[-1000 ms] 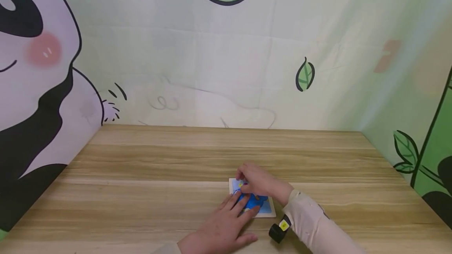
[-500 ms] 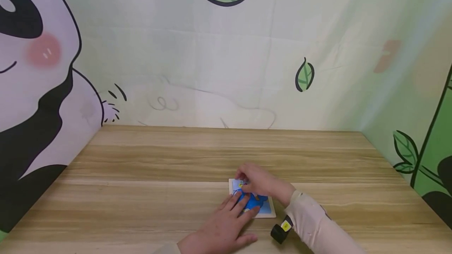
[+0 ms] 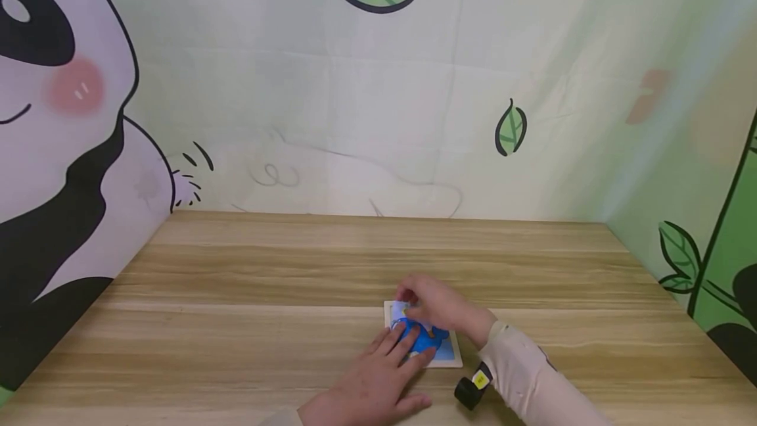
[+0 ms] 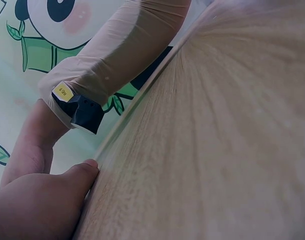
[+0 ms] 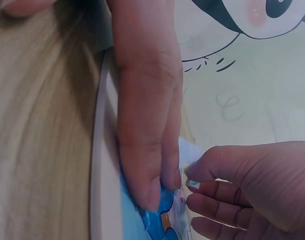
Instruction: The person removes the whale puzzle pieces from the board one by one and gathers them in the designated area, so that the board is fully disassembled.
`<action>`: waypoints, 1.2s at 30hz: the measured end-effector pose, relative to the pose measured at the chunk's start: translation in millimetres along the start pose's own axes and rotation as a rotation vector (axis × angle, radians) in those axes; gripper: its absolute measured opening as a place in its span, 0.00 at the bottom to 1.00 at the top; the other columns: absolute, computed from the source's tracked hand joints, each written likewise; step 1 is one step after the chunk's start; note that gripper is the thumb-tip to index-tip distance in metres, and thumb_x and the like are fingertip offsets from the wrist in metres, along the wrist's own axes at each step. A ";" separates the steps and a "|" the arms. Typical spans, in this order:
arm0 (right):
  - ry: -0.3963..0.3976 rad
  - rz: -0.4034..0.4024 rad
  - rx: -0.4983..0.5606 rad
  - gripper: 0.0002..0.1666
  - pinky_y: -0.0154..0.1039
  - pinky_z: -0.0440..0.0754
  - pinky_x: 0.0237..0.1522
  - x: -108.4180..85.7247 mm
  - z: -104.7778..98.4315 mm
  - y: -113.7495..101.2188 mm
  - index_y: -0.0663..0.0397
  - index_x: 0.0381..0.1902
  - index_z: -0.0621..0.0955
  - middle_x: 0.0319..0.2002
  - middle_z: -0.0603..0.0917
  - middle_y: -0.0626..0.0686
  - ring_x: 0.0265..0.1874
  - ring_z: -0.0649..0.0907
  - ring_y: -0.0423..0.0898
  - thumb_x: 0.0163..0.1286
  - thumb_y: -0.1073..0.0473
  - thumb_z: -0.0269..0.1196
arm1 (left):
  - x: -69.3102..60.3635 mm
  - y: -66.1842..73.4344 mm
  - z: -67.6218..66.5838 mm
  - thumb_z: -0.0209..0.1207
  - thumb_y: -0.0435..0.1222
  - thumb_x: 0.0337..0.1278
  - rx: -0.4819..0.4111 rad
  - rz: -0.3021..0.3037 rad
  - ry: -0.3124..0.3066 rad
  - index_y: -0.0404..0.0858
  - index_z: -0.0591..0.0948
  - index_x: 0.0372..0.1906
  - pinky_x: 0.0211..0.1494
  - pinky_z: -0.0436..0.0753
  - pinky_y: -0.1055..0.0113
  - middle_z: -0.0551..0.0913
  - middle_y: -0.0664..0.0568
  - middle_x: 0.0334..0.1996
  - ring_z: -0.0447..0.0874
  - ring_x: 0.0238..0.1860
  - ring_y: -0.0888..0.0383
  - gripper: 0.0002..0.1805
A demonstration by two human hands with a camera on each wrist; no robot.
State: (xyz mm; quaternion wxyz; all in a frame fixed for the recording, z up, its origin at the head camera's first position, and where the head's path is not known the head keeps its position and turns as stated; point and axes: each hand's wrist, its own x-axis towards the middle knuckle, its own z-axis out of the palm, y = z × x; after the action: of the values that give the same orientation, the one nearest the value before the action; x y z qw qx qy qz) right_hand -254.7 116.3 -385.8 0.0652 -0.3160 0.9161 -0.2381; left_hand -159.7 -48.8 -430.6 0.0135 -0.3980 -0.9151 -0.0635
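Observation:
A small puzzle board [image 3: 454, 347] with a pale frame and a blue picture lies flat on the table. The left hand [image 3: 378, 373] rests across its lower left, fingers spread and straight on the blue part. Over the board's upper edge, the right hand [image 3: 440, 304] pinches a thin, light-coloured puzzle piece [image 5: 193, 184] between thumb and fingers. That piece is mostly hidden by the fingers, though a pale corner shows tilted up from the board in the right wrist view. In the left wrist view, the left hand's thumb [image 4: 82, 175] lies at the tabletop.
A wood-grain table [image 3: 236, 334] spreads around the board. Behind it stands a printed wall cloth [image 3: 378, 97] with a panda and leaves. A black wrist camera [image 3: 470, 392] hangs under the right sleeve, close to the board's lower right corner.
The pale puzzle piece under the right fingers has tilted up, covering the yellow and purple spots seen earlier. The right wrist has shifted slightly rightward. The left hand stays in place.

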 end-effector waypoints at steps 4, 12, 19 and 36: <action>0.006 -0.002 0.071 0.06 0.36 0.79 0.44 -0.7 -0.3 3.6 0.54 0.38 0.81 0.35 0.82 0.48 0.36 0.78 0.41 0.65 0.67 0.62 | 0.1 -0.2 -0.2 0.33 0.63 0.68 -0.016 -0.002 -0.012 0.49 0.60 0.74 0.74 0.61 0.49 0.56 0.43 0.75 0.50 0.76 0.44 0.36; 0.012 -0.004 0.182 0.05 0.29 0.79 0.41 -0.7 -0.9 11.9 0.56 0.38 0.82 0.33 0.84 0.49 0.33 0.80 0.38 0.66 0.67 0.61 | 0.0 -0.5 0.7 0.33 0.63 0.68 -0.008 -0.008 -0.015 0.50 0.60 0.74 0.74 0.60 0.49 0.55 0.44 0.75 0.49 0.77 0.45 0.36; 0.000 -0.010 0.262 0.04 0.28 0.78 0.40 -0.3 -2.4 19.3 0.57 0.38 0.82 0.33 0.84 0.50 0.32 0.79 0.38 0.67 0.67 0.60 | 1.0 -1.0 1.4 0.33 0.64 0.68 -0.005 -0.009 -0.015 0.51 0.60 0.74 0.75 0.59 0.49 0.54 0.44 0.76 0.49 0.77 0.46 0.36; 0.019 -0.050 0.255 0.04 0.28 0.78 0.36 -7.1 -20.1 24.2 0.60 0.37 0.82 0.33 0.84 0.53 0.31 0.77 0.37 0.67 0.65 0.61 | 0.8 0.7 1.7 0.33 0.64 0.68 0.020 -0.008 0.013 0.50 0.62 0.73 0.74 0.60 0.49 0.57 0.44 0.75 0.51 0.76 0.44 0.36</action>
State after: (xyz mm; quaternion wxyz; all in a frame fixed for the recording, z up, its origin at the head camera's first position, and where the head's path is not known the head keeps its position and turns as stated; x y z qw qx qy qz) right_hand -267.8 145.2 -379.9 0.0904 -0.3258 0.8708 -0.3570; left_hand -159.8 -47.6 -432.2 0.0232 -0.3936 -0.9172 -0.0568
